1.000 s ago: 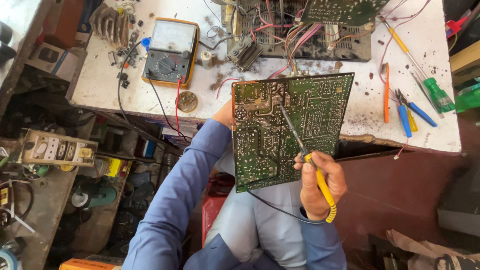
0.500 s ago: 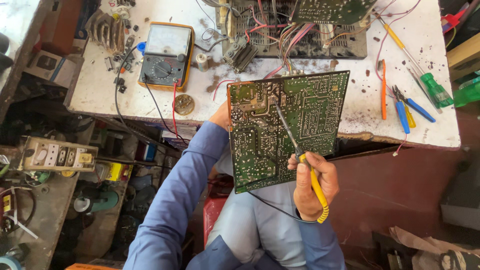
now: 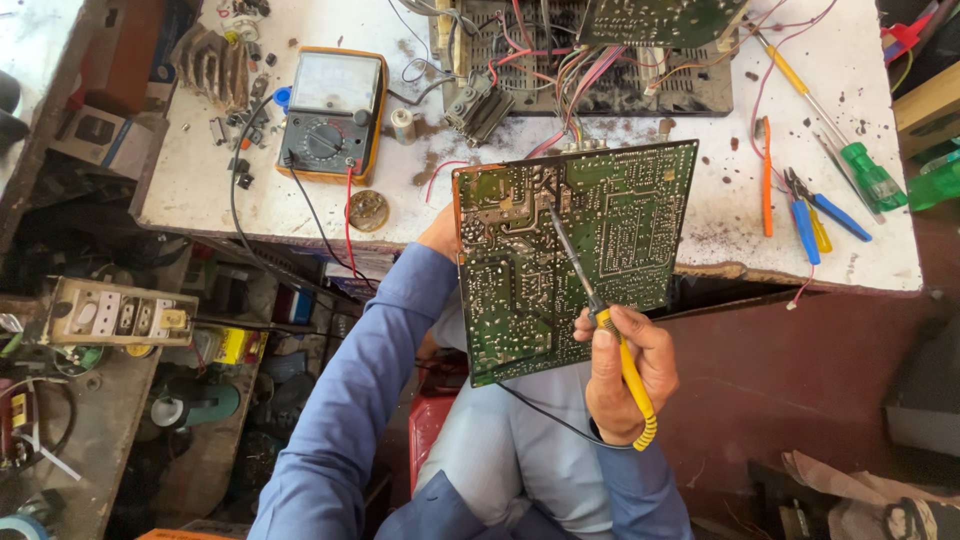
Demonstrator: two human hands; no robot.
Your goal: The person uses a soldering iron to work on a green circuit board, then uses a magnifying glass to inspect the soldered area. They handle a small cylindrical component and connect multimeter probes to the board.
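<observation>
Large green printed circuit board [image 3: 575, 255]: upright over desk [image 3: 720, 215] edge, left hand [image 3: 440, 235] gripping its left edge. Right hand [image 3: 628, 375]: fingers closed around yellow-handled soldering iron [image 3: 600, 320], tip on board.

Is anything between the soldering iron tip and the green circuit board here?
Nothing visible. The right hand holds the soldering iron with its tip against the circuit board, which the left hand holds by its edge.
</observation>
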